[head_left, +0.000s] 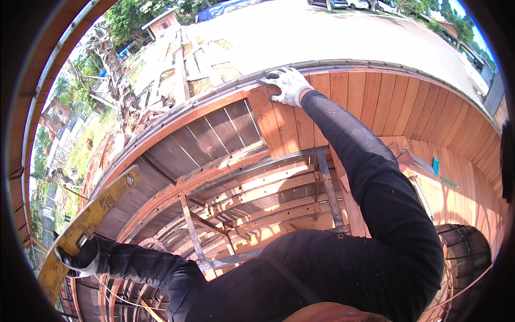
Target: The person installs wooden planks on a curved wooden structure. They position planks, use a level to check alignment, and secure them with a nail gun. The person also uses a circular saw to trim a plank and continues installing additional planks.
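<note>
My left hand [83,257], in a black and white work glove, is closed around a long yellow spirit level [104,201] at the far left. The level stands tilted, with a round hole near its upper end. My right arm reaches forward, and my gloved right hand [291,87] rests at the top edge of a curved wall of reddish wooden planks [357,99]. Its fingers and thumb are spread apart, touching the upper ends of the boards. Just left of that hand the planking stops, and dark outer boards [206,131] show with bright gaps between them.
Below me, curved wooden ribs [252,206] and metal bars [194,233] form an open frame. On the right-hand planks lie a teal piece [435,166] and a green stick [449,182]. A dark round opening [466,257] is at lower right. Outside, planks and tree trunks stand beyond the rim.
</note>
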`<state>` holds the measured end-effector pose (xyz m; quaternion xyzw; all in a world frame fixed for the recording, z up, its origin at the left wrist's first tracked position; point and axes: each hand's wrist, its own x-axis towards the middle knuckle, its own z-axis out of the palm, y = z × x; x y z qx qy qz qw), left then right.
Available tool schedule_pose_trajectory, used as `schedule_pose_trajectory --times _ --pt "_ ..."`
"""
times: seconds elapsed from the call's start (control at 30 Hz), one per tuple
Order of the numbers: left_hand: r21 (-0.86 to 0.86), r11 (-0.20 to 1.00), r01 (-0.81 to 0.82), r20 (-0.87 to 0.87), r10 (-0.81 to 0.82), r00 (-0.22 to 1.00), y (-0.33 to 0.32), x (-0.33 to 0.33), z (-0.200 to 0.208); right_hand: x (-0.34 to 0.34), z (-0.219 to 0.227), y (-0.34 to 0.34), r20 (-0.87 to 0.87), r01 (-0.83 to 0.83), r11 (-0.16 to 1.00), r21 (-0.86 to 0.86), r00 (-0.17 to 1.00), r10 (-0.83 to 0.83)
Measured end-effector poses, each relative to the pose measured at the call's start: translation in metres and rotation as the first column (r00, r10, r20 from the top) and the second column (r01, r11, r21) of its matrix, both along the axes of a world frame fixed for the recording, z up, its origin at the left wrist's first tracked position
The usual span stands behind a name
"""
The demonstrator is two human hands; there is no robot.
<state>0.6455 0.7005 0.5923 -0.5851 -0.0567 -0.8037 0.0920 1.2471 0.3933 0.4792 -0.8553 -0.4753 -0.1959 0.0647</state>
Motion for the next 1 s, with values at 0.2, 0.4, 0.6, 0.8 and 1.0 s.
schedule_pose_trajectory --times 0.2,0.4,0.6,0.8,1.0 --pt "-0.333 0.797 0.504 -0.231 -0.587 0.776 -0.008 -0.037 -0.025 0.001 -0.003 0.000 0.001 -0.027 0.999 0.032 1.000 0.027" --pt "-0.534 0.059 0.843 0.320 -0.909 0.266 -0.020 0.042 -0.085 0.004 -0.006 -0.002 0.029 -0.004 1.000 0.025 1.000 0.004" --pt "-0.506 0.025 0.862 0.458 -0.839 0.293 -0.030 0.153 -0.124 0.003 0.001 0.000 0.007 0.018 0.999 -0.029 1.000 -0.017" --pt "-0.600 0.098 0.794 0.360 -0.853 0.378 -0.047 0.252 -0.123 0.006 0.001 0.000 -0.007 -0.016 1.000 -0.024 1.000 0.016" --pt "-0.656 0.198 0.728 0.242 -0.859 0.452 -0.072 0.330 -0.111 0.008 0.000 0.003 0.006 -0.016 0.999 -0.044 1.000 0.016"
